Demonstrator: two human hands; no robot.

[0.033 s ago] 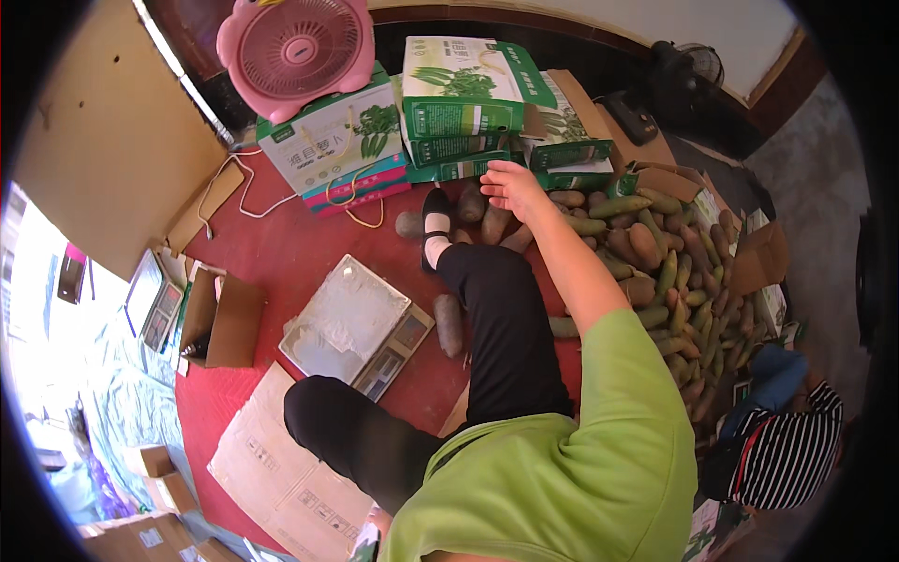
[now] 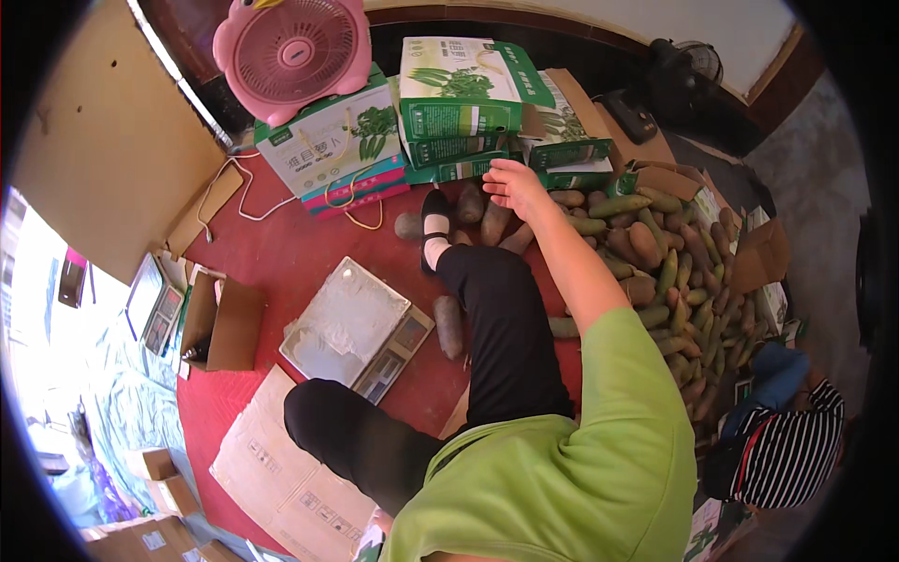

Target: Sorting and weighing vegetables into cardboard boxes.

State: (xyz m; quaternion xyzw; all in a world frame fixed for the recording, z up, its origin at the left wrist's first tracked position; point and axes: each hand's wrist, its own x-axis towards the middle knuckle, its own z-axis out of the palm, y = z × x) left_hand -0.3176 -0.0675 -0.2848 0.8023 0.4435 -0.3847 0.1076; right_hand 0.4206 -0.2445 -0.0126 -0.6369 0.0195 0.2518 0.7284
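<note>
Almost nothing moves since the earlier frame: the view slips very slightly, and our right hand [image 2: 515, 187] stays at one o'clock, fingers loosely bent and released, with no item visible in them. Our left hand [image 2: 381, 521] shows only as a sliver between six and seven o'clock; we cannot tell whether its fingers grip. Nearest below the right hand lies a dark root [image 2: 495, 225], also at one o'clock, just short of the pile [image 2: 644, 244] spreading from two to four. We judge such roots firm, fairly heavy and liable to roll, so we would wrap the thick middle. They look elongated and blunt-ended, some green, others brown or dusky purple.
</note>
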